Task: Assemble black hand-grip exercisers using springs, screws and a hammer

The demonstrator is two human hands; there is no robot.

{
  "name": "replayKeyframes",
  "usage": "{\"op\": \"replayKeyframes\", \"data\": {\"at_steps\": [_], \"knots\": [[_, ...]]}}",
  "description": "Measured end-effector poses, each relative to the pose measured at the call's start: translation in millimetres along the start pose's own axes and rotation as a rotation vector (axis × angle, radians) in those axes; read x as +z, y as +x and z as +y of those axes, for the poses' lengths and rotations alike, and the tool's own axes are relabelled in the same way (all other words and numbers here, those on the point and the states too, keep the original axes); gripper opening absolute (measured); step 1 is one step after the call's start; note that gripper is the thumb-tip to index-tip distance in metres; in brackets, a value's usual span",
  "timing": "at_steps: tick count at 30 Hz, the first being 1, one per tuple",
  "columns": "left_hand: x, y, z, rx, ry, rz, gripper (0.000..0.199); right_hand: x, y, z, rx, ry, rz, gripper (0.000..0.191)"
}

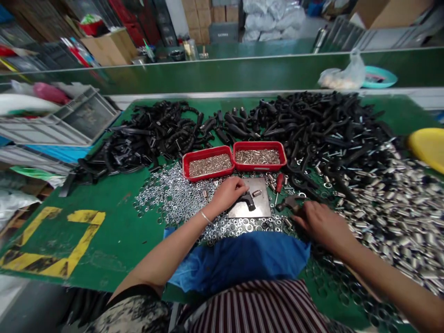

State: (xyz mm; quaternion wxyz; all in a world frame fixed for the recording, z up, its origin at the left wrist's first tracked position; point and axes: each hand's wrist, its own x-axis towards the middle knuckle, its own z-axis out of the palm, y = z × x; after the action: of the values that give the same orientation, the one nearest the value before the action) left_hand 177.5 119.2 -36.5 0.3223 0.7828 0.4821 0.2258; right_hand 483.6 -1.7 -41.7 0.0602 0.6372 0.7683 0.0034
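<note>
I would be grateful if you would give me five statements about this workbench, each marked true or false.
1. Two red trays of small metal parts stand side by side. True.
2. The left hand is reaching into a red tray. False: the left hand holds a black part at the metal plate.
3. The red-handled screwdriver lies to the right of the metal plate. True.
4. The right hand is on the screwdriver. False: the right hand is at the hammer.
5. The yellow-and-black tape is on the right side of the table. False: it is on the left.
</note>
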Motion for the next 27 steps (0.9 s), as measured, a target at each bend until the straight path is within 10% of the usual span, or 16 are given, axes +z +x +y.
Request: {"op": "replayKeyframes", "data": {"at_steps": [8,14,20,27], "knots": [[9.7,4.7,5.0,-0.003,0.289,-0.029,0.02,3.2,-10.5,26.3,-0.009,0.142,0.07,0.031],[5.9,9.8,3.3,0.405,0.558,-0.114,0.019,-32.8,21.8,21.5,0.072,0.465,-0.035,0.029],[17.6,-25.0,7.4,0.185,0.348,0.085,0.091,-70.4,38.5,-38.8,0.0,0.702,0.048,0.035],[32.6,-42.0,10.3,0.014,0.251,0.013,0.087,-48.5,60.9,-57.5,-0.012,0.685,-0.254,0.033]]}}
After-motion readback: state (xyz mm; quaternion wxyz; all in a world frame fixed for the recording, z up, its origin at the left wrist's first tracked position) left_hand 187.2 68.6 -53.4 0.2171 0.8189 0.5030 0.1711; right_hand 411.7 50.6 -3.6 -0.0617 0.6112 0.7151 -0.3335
